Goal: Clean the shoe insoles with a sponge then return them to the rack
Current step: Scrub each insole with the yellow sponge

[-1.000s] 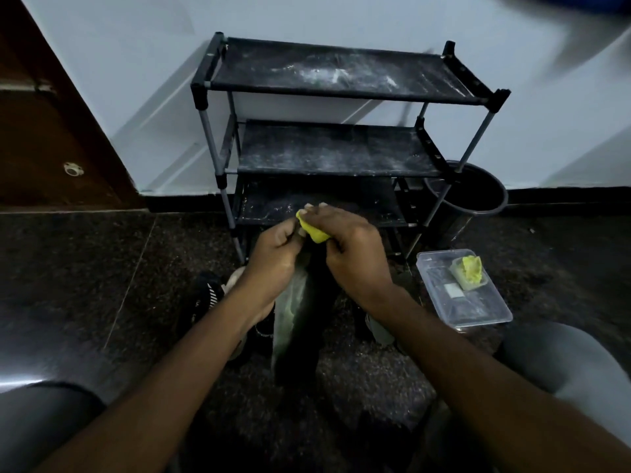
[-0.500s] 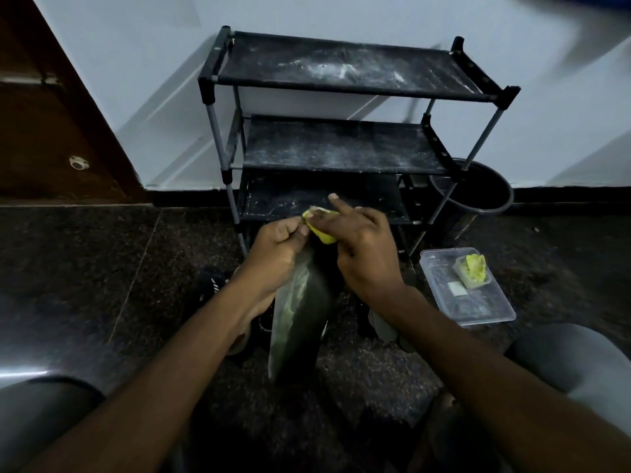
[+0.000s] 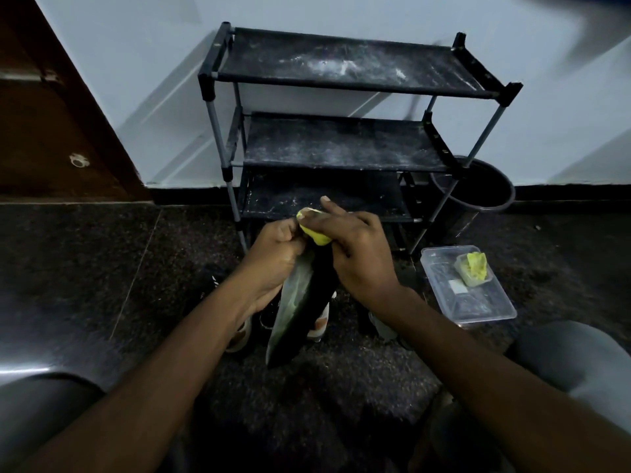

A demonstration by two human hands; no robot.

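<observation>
**Sponge pressed to the top of a hand-held insole**

Nearest, the person's knees flank the scene, a low seat that brings both arms over the work. The insole (image 3: 297,302) hangs slanting between the forearms, its lower tip toward the viewer, above shoes (image 3: 239,336) on the floor. The left hand (image 3: 276,254) is clamped round its upper end, likely to brace it against the rubbing. The right hand (image 3: 358,257) curls over a yellow sponge (image 3: 312,230) and presses it onto that same end, with one finger sticking out straight. The two hands touch. To the right lies a clear tub (image 3: 485,310) holding another yellow piece (image 3: 475,268), within easy reach. Beyond stands the rack (image 3: 341,145) with dusty shelves, where the insole should go once wiped. A dark bin (image 3: 505,199) sits beside it.
</observation>
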